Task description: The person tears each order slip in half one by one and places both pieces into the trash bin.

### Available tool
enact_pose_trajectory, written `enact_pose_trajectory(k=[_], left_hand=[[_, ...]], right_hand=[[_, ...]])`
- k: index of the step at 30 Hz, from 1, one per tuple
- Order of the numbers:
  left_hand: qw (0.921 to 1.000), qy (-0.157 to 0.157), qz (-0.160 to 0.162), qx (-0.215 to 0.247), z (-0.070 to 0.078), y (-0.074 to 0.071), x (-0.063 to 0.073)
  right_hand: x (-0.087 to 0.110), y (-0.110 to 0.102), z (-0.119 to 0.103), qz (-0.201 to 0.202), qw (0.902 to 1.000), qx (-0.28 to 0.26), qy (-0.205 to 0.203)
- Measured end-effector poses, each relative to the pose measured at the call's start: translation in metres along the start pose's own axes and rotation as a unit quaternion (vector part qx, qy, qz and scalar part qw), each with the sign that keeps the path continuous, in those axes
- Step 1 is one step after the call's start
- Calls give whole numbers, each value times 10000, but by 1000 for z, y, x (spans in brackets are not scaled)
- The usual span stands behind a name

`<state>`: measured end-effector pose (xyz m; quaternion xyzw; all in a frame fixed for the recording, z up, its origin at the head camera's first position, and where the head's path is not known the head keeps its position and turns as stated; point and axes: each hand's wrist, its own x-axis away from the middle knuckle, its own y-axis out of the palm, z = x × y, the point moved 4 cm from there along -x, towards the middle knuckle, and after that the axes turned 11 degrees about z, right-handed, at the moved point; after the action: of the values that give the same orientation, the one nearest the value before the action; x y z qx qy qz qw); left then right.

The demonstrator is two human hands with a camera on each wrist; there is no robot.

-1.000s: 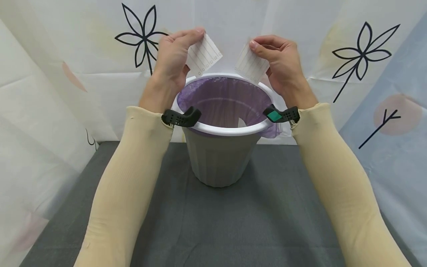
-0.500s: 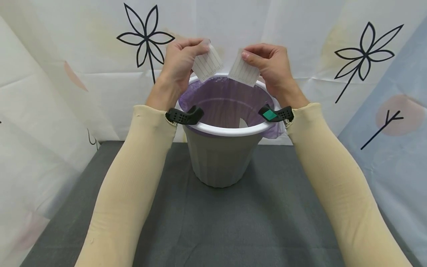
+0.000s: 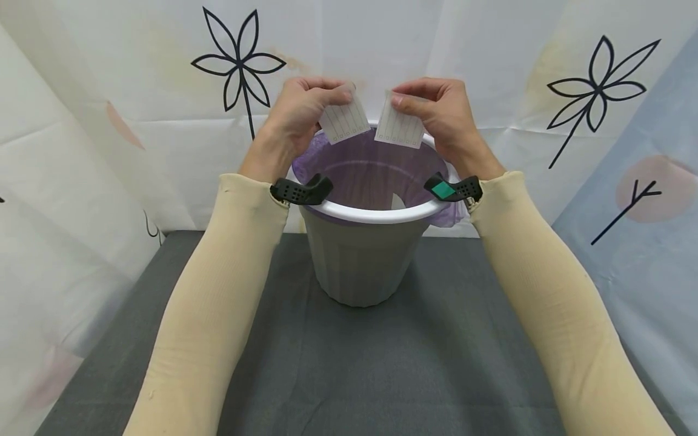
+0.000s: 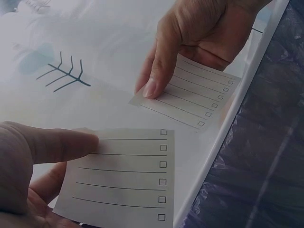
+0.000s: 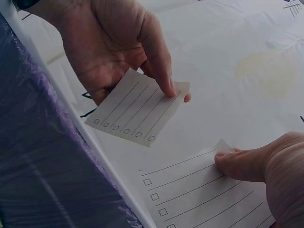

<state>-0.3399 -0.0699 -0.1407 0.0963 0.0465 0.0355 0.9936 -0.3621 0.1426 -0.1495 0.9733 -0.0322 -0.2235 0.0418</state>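
My left hand (image 3: 302,115) pinches a small piece of lined paper (image 3: 346,123) between thumb and fingers. Opposite it, my right hand (image 3: 444,118) pinches a second lined piece (image 3: 400,128). Both pieces carry ruled lines and a row of little checkboxes, clear in the left wrist view on the left-hand piece (image 4: 123,175). A narrow gap separates the two papers. They hang over the far rim of a grey bin (image 3: 360,260) with a white rim and a purple plastic liner (image 3: 365,166). Down inside the bin a white scrap (image 3: 397,201) shows in part.
The bin stands on a table covered with dark grey cloth (image 3: 371,369). Behind it hangs a white backdrop (image 3: 376,42) with printed flowers. Black straps circle both wrists near the bin's rim.
Both hands have come down and closer together with the paper pieces, so the gap between the pieces has narrowed. The papers now hang more upright. The bin has stayed put.
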Motion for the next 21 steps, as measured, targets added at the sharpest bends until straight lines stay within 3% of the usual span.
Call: enact_pose_trajectory(k=[10,15,21], left_hand=[[9989,-235,-315,-241,-2,3,3],[9985,-379,-328,-206,-2,3,5],[9987,-221,-427,-185,3,6,10]], right_hand=[[5,-2,-1,-303,9982,316,420],[7,-1,-5,-538,9969,121,561],[10,-5,-14,-684,9961,-9,555]])
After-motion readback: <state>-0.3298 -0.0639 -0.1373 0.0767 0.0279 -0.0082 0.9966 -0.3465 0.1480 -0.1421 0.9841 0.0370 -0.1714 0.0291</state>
